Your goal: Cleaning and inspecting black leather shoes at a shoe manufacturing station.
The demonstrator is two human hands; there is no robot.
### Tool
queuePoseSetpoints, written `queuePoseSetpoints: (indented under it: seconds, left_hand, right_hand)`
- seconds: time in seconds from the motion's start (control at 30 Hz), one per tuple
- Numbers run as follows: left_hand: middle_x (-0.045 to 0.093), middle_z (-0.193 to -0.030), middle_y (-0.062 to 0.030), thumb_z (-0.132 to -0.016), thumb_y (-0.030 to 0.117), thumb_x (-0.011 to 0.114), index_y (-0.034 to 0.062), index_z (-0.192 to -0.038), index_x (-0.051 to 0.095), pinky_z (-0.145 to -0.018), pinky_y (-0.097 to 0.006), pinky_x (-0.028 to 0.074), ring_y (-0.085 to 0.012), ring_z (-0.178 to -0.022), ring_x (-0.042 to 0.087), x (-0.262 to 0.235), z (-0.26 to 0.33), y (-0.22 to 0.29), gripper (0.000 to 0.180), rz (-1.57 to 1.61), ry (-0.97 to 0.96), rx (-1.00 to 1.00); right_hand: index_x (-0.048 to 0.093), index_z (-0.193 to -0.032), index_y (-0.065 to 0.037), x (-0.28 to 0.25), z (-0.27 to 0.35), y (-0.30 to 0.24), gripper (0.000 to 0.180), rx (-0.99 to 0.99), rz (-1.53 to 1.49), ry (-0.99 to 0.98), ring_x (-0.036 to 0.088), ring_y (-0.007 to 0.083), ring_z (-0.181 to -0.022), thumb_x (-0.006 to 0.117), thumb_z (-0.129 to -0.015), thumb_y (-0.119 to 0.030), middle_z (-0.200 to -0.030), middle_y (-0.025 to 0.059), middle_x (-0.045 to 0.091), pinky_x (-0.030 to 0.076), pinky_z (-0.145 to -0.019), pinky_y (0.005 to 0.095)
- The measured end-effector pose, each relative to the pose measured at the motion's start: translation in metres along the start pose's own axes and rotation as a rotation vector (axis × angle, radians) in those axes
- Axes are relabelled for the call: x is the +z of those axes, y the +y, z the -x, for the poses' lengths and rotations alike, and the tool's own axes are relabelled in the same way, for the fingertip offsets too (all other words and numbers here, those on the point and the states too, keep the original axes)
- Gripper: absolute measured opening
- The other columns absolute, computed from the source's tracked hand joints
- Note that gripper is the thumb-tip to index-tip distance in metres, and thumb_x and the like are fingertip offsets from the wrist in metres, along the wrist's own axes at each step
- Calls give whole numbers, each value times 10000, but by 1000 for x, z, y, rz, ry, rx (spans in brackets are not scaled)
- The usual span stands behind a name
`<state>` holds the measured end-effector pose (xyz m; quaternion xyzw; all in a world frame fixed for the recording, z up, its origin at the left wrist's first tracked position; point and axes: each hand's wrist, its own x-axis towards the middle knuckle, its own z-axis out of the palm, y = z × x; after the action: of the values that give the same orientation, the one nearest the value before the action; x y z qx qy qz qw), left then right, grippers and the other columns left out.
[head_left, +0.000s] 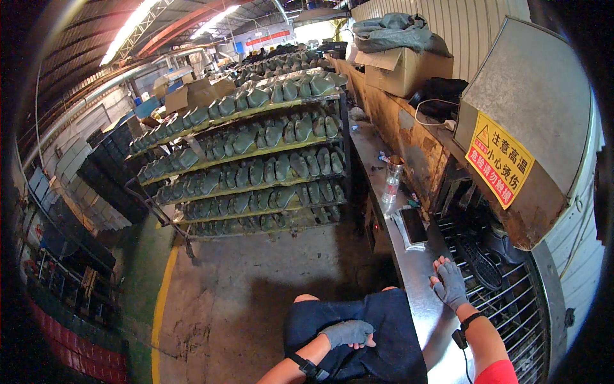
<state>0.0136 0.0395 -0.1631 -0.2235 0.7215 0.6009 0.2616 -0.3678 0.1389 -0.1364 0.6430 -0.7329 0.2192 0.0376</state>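
Observation:
My left hand (348, 334), in a grey fingerless glove, rests on the dark cloth (320, 317) over my lap. Its fingers are curled in, and nothing shows in them. On the metal ledge (419, 275) at the right lies my right hand (450, 285), gloved the same way, fingers apart and holding nothing. Just right of it, a black shoe (480, 264) lies on its side on the metal bars (511, 313), its tread showing. Another dark shoe (505, 246) sits behind it, partly under the machine hood (518, 128).
A phone (414, 225) and a clear bottle (391, 182) are farther along the ledge. Ahead stands a tiered rack (249, 105) full of grey-green shoe lasts. A cardboard box (409, 70) topped with a grey sack is at back right. A yellow warning label (499, 160) marks the hood.

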Motion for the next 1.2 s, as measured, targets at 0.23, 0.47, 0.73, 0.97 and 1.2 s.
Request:
queuePoseSetpoints:
  seconds: [0.23, 0.47, 0.73, 0.97, 1.2]
  left_hand:
    - [709, -844, -84, -1036, 561, 568, 67, -1059, 701, -610, -332, 523, -189, -692, 662, 2, 3, -7, 512, 320, 86, -34]
    - [702, -806, -74, -1029, 522, 633, 91, -1017, 698, -583, -329, 516, -184, -689, 665, 2, 12, 8, 436, 192, 107, 28]
    - [677, -807, -40, -989, 467, 734, 83, -943, 678, -573, -319, 514, -156, -666, 647, 3, 19, 12, 391, 66, 132, 61]
    - [645, -796, -20, -1027, 477, 689, 87, -950, 659, -647, -305, 531, -131, -702, 641, 11, 40, 13, 399, 44, 190, 173]
    - [705, -903, -114, -1048, 438, 651, 73, -1019, 657, -762, -412, 549, -279, -784, 685, 17, 49, 11, 366, -91, 231, 371]
  right_hand:
    - [619, -1424, -14, 2, 1, 3, 607, 1, -2, 1, 458, 444, -1464, 654, -948, -390, -1538, 260, 535, 331, -1239, 521]
    - [621, -1429, -29, 3, 1, 4, 598, 16, 0, -1, 460, 445, -1465, 677, -941, -371, -1535, 256, 540, 333, -1239, 521]
    - [618, -1434, -37, 3, -2, 1, 597, 4, 10, -6, 461, 443, -1464, 688, -937, -360, -1537, 248, 539, 346, -1229, 522]
    - [622, -1429, -44, 4, -3, 2, 584, 7, 32, -10, 451, 440, -1470, 672, -949, -372, -1551, 232, 531, 345, -1226, 524]
    - [602, -1446, -47, -4, -3, -3, 605, 72, 46, -77, 455, 436, -1465, 678, -938, -368, -1559, 224, 524, 341, -1232, 523]
